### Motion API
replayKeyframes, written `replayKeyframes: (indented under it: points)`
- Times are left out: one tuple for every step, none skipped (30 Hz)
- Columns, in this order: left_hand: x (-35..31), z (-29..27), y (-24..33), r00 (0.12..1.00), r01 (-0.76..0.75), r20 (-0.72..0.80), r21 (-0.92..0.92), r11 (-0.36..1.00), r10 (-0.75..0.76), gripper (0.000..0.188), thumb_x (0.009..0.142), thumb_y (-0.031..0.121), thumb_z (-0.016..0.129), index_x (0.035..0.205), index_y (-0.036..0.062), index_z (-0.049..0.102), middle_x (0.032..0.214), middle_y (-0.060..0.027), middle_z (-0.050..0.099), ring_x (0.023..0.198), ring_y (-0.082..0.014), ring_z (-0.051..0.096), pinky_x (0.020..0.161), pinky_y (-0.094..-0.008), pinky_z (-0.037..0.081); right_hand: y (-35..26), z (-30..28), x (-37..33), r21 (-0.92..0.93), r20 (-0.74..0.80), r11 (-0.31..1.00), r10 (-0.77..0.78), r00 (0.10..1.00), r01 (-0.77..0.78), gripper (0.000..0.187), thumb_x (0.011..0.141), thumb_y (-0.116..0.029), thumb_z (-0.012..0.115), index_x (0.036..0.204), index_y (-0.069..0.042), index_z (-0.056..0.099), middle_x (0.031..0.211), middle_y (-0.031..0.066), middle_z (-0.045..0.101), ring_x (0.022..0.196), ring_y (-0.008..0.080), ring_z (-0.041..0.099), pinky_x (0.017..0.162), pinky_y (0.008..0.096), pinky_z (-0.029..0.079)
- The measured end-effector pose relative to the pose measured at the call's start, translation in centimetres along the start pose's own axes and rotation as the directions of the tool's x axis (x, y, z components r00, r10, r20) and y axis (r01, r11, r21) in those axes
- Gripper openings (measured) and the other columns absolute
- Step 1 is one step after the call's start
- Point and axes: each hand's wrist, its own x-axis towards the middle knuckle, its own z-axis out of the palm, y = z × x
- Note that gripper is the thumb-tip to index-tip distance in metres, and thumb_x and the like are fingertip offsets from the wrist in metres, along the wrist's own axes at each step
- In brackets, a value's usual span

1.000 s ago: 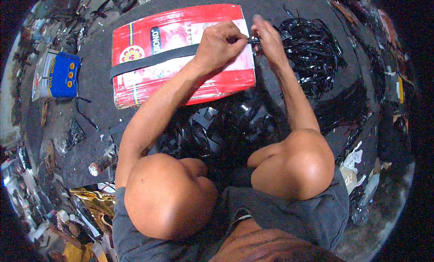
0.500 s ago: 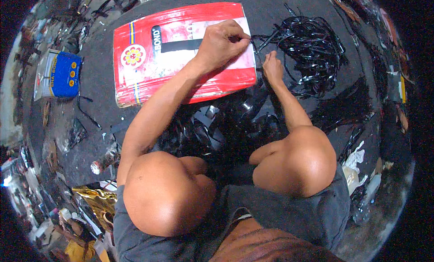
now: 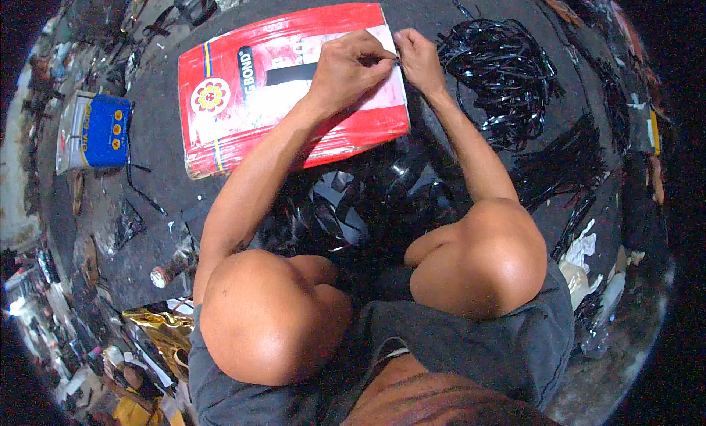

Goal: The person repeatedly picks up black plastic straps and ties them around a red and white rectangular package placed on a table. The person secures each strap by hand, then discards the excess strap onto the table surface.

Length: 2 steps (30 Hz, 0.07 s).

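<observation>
A flat red sheet (image 3: pixel 243 132) with a yellow flower mark lies on the dark floor in front of me. A black strip (image 3: pixel 290 74) runs across its white patch. My left hand (image 3: pixel 349 66) rests on the sheet's right end, fingers closed over the strip's end. My right hand (image 3: pixel 418 58) meets it at the sheet's right edge, fingertips pinched on the same small black piece between the two hands. What exactly is pinched is too small to make out. My bare knees (image 3: pixel 478 257) fill the lower middle.
A tangled heap of shiny black strips (image 3: pixel 504 73) lies right of the hands, with a straighter bundle (image 3: pixel 570 165) below it. Black offcuts (image 3: pixel 360 202) lie between my legs. A blue and white tin (image 3: pixel 95 128) stands at the left, a small bottle (image 3: pixel 173 268) and gold foil (image 3: pixel 162 330) lower left.
My right hand had dropped toward the black heap half a second ago and has come back up to meet the left hand. The left hand stayed on the sheet.
</observation>
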Motion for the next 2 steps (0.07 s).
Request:
replayKeyframes:
  points:
    - [-0.12, -0.10, -0.04, 1.000, 0.006, 0.004, 0.015, 1.000, -0.006, 0.012, 0.079, 0.013, 0.075, 0.080, 0.0012, 0.073, 0.078, -0.0087, 0.068, 0.070, -0.0194, 0.067, 0.067, -0.0306, 0.053, 0.52, 0.11, -0.45, 0.019, 0.036, 0.999, 0.035, 0.999, -0.036, 0.027, 0.097, -0.027, 0.055, 0.090, -0.002, 0.064, 0.084, 0.0190, 0.069, 0.077, 0.0319, 0.069, 0.069, 0.0451, 0.052]
    - [-0.23, -0.19, -0.08, 1.000, 0.012, 0.008, 0.030, 0.999, -0.012, 0.012, 0.079, 0.014, 0.075, 0.081, 0.0017, 0.073, 0.078, -0.0085, 0.068, 0.070, -0.0199, 0.067, 0.068, -0.0308, 0.053, 1.04, 0.12, -0.95, -0.015, 0.154, 0.954, 0.299, 0.942, -0.301, 0.027, 0.098, -0.028, 0.055, 0.094, -0.003, 0.066, 0.086, 0.0217, 0.069, 0.084, 0.0278, 0.070, 0.075, 0.0436, 0.051]
